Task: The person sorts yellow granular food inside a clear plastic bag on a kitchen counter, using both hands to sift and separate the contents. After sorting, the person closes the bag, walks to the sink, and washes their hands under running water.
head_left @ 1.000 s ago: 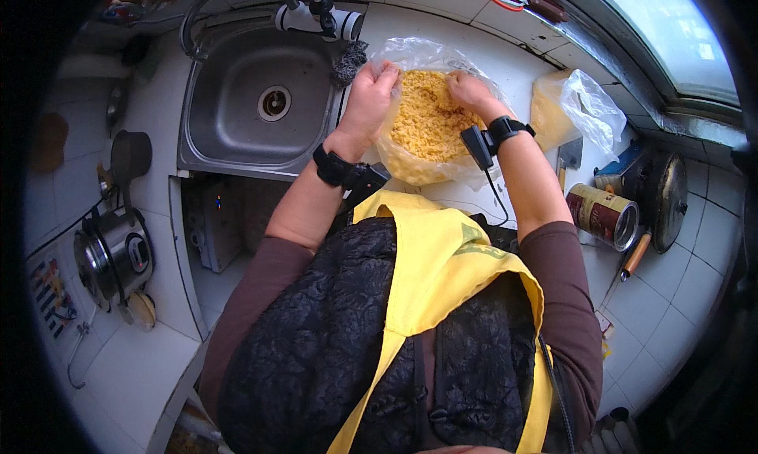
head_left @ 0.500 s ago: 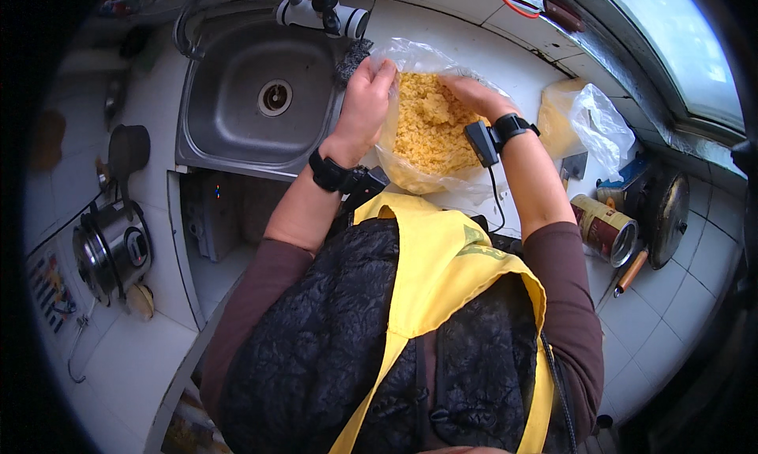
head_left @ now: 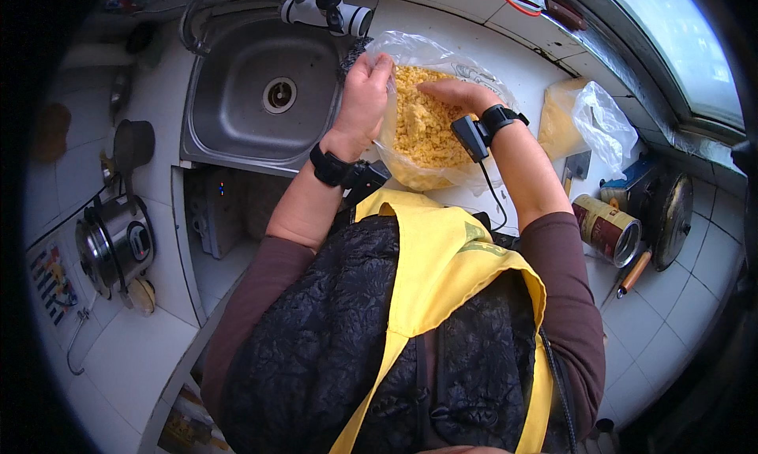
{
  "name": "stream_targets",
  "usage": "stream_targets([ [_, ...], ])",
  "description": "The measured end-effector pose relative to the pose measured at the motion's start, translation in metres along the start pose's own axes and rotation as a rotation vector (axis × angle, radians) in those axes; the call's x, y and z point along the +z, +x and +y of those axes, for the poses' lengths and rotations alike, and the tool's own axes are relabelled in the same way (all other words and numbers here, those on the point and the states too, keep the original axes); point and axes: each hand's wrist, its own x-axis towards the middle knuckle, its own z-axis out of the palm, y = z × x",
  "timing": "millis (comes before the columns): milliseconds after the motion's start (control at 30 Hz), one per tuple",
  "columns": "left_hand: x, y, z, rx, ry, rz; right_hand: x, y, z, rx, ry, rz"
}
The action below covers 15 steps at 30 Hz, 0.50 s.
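A clear plastic bag lies opened wide on the white counter, full of moist, crumbly yellow grain. My left hand is closed on the bag's left rim, thumb uppermost. Inside the mouth of the bag, my right hand reaches in from the right with fingers stretched out over the grain, touching its upper part. Their undersides are hidden. Both wrists wear black straps with small devices.
A steel sink with a tap is at the left. On the right are another bag of yellow stuff, a can lying on its side and a dark lid. A steel pot stands far left.
My right hand has shifted left across the grain, its fingers now more visible. The left hand keeps its hold on the bag's rim.
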Motion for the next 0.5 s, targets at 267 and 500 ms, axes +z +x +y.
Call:
stream_targets([
  [267,-0.011,0.000,0.000,0.024,0.006,-0.006,0.023,-0.053,0.024,-0.390,-0.886,0.165],
  [500,-0.002,-0.004,0.005,0.003,-0.001,0.014,0.045,-0.043,0.034,-0.420,-1.030,0.259],
])
